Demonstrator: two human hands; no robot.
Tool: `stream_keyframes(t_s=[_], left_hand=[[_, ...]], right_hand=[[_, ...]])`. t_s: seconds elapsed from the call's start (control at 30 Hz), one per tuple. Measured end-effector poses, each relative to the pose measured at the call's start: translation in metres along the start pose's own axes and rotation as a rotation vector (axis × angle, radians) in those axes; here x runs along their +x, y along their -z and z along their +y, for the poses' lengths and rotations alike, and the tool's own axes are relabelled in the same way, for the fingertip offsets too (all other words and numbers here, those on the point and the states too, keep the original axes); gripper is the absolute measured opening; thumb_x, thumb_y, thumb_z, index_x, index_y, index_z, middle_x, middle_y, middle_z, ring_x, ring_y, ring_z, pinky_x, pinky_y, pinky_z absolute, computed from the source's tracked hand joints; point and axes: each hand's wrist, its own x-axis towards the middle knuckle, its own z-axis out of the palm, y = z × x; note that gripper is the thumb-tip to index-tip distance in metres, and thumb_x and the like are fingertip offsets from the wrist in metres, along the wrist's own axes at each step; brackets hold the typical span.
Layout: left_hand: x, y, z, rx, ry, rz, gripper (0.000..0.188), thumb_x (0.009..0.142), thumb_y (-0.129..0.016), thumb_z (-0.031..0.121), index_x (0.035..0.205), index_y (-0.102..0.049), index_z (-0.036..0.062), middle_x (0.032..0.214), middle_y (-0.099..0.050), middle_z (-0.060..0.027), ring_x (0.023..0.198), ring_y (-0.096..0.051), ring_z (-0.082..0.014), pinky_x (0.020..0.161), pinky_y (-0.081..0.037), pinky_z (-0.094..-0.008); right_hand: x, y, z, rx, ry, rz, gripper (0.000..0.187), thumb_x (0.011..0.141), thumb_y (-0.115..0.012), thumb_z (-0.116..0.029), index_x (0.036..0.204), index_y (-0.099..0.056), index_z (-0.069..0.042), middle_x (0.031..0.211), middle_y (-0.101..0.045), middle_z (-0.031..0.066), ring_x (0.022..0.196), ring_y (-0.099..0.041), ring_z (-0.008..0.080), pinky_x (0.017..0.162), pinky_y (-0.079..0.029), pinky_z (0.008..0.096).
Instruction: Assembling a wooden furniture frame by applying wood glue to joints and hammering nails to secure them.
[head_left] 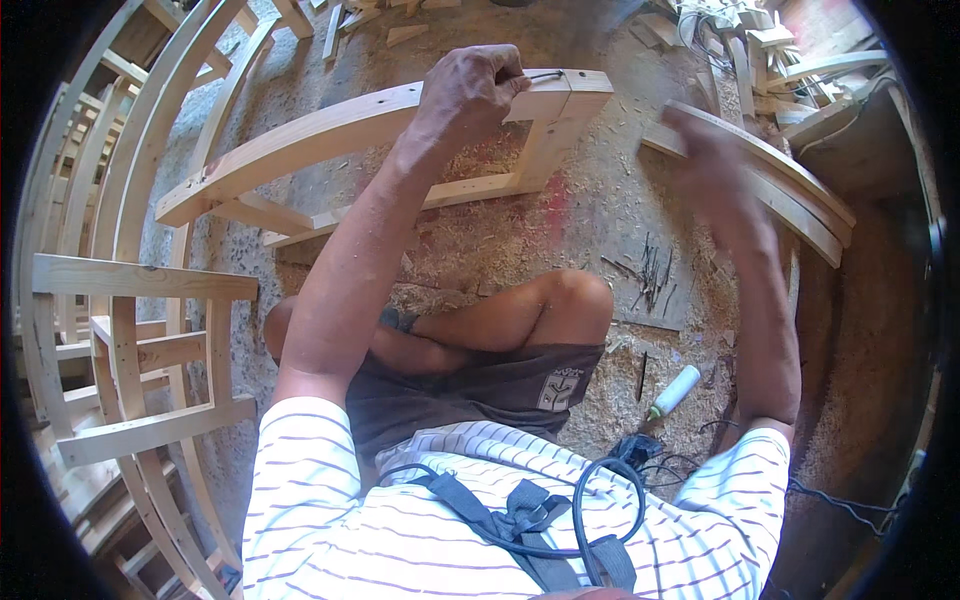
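Observation:
In front of me stands a pale wooden frame [300, 135] with a curved top rail and a straight lower bar. My left hand [470, 88] is closed, resting at the top rail near its right end. From its fingertips a thin dark nail [545, 75] sticks out, lying along the rail toward the joint. My right hand [705, 150] is off to the right, smeared by motion, over or beside two curved wooden pieces [800, 205]. Whether its fingers hold anything does not show.
Several dark nails [655, 275] lie on a flat board at my right. Nearer are a white bottle [674, 391] with a green tip and dark cables [650, 460]. More wooden frames [150, 350] crowd the left side. Wood scraps [770, 60] are piled at the back right; shavings cover the floor.

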Motion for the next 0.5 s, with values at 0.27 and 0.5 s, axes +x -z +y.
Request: stream_keyframes(t_s=[0.27,0.5], left_hand=[[0.009,-0.028,0.007,-0.073,-0.013,0.041,0.018,0.089,-0.076,0.025,0.092,-0.073,0.0069,0.084,-0.075,-0.0108,0.075,-0.07,-0.0232,0.068,-0.053,-0.0379],[0.019,-0.042,0.027,-0.138,0.002,0.061,0.018,0.092,-0.073,0.026,0.093,-0.074,0.0073,0.085,-0.074,-0.0117,0.08,-0.071,-0.0265,0.073,-0.053,-0.0412]], right_hand=[[-0.048,0.067,0.015,0.278,-0.226,0.184,0.051,0.106,-0.058,-0.024,0.153,-0.044,-0.01,0.074,-0.059,0.0006,0.049,-0.047,0.003,0.041,-0.035,0.0202],[-0.071,0.086,0.026,0.374,-0.247,0.213,0.054,0.105,-0.059,-0.027,0.151,-0.042,-0.005,0.074,-0.059,0.0004,0.05,-0.047,0.0006,0.042,-0.035,0.0184]])
